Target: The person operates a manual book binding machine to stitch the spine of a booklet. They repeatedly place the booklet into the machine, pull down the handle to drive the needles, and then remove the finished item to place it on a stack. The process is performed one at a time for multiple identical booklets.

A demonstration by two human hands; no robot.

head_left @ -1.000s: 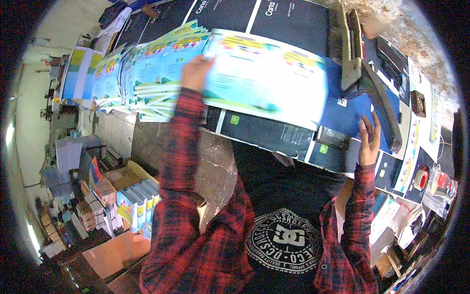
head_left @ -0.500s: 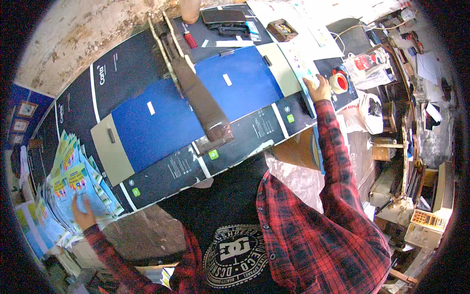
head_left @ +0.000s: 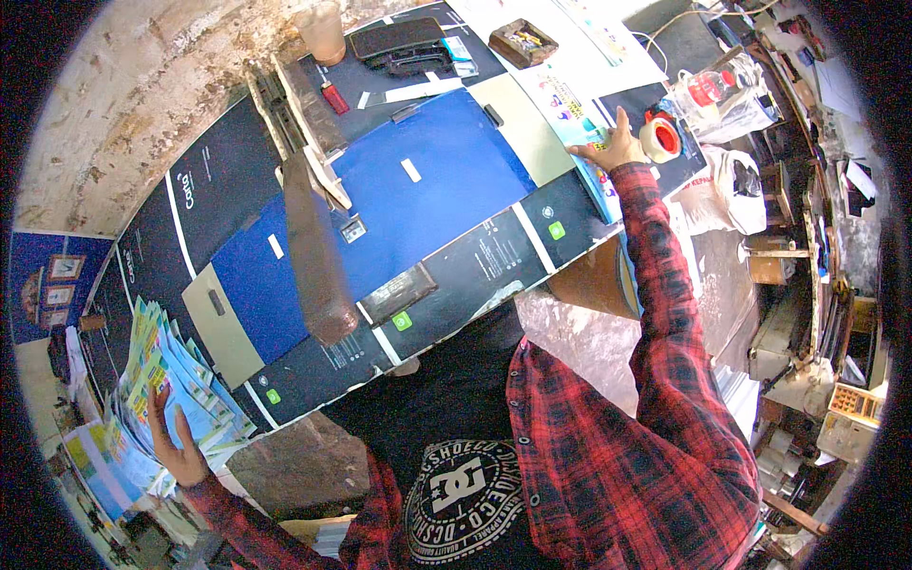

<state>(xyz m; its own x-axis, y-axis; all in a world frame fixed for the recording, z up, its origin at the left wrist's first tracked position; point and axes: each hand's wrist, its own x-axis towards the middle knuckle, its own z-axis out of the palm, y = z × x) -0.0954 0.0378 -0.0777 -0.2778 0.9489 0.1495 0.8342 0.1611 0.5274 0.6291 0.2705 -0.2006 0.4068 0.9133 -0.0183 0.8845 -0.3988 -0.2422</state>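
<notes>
My left hand (head_left: 178, 442) is open, fingers spread, against a fanned pile of colourful printed booklets (head_left: 176, 370) at the table's left end. At the right end, my right hand (head_left: 619, 147) rests with fingers apart on a stack of similar printed sheets (head_left: 562, 103). Neither hand grips anything that I can make out. Between them lies a blue board (head_left: 437, 142) with cream end strips. A long brown arm (head_left: 318, 256), joined to a wooden hinge-like frame (head_left: 275, 109) at the back, slants over it. A small metal plate (head_left: 353, 228) shows beside the arm.
A roll of tape (head_left: 659, 140) sits just right of my right hand. Toward the back are a red-handled tool (head_left: 333, 98), a black stapler-like object (head_left: 408, 59), a small box (head_left: 522, 43) and a cup (head_left: 321, 33). Bags and a bottle (head_left: 708, 88) crowd the right side.
The long brown arm has swung left across the blue board, uncovering the small metal plate and a dark flat block. My left hand's fingers have spread; my right hand's fingers have opened wider.
</notes>
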